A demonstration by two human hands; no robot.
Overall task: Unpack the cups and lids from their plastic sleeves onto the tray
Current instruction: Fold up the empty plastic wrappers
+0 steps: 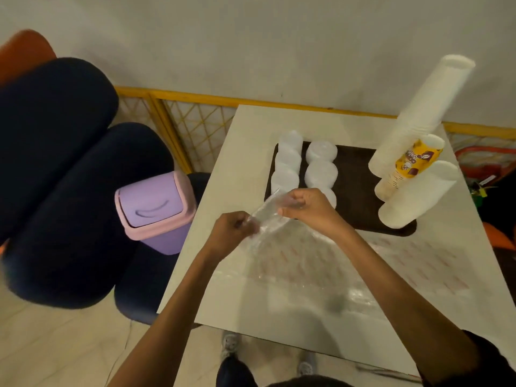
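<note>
A dark brown tray (354,174) lies on the white table. On its left part stand two rows of white lid stacks (321,163). On its right part stand tall stacks of white cups (418,118) and a shorter stack with a yellow printed cup (416,160). My left hand (231,230) and my right hand (310,208) both pinch a clear plastic sleeve (268,216) just in front of the tray's near left corner. The sleeve is stretched between them and looks empty. More clear plastic with red print (321,269) lies flat on the table under my arms.
The white table (251,141) ends at my body and at its left side. A purple and pink swing-lid bin (155,210) sits on a dark seat (69,191) left of the table. A yellow lattice rail (195,118) runs along the wall behind.
</note>
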